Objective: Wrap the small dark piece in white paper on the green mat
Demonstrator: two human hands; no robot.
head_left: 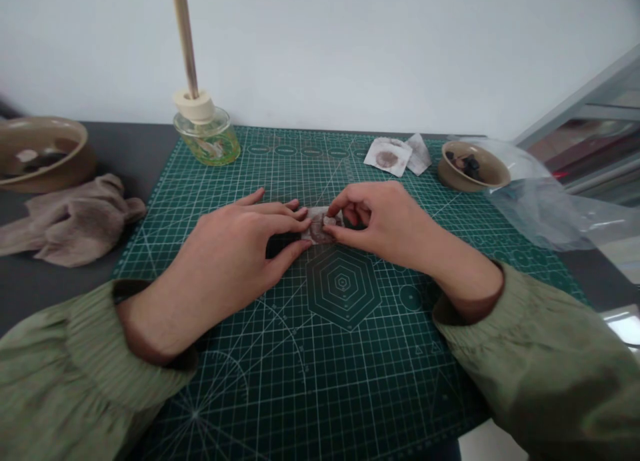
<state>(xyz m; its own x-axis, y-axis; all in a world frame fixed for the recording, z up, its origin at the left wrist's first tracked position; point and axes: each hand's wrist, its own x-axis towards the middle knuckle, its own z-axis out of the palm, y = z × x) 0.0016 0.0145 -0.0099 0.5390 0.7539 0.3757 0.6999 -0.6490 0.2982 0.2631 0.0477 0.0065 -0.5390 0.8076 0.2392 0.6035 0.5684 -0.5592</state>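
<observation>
Stained paper lies on the green mat, squarely between the person's hands, both close. The left hand grips nothing, fingertips at the paper's left edge; over its right half, the right hand pinches what seems a small pale lump.

A: How are the 2 arms set?

B: Both reach in from the lower corners, the left sleeve and right sleeve ending short of a bare left wrist and right wrist.

A: And the left hand?

B: Palm down, fingers lightly spread and pointing right, its thumb stretched out apart from the index finger.

A: The right hand?

B: Turned inward, thumb and index finger meeting in a pinch near the left fingertips. Its other 3 fingers seem curled, though they're partly hidden.
</observation>
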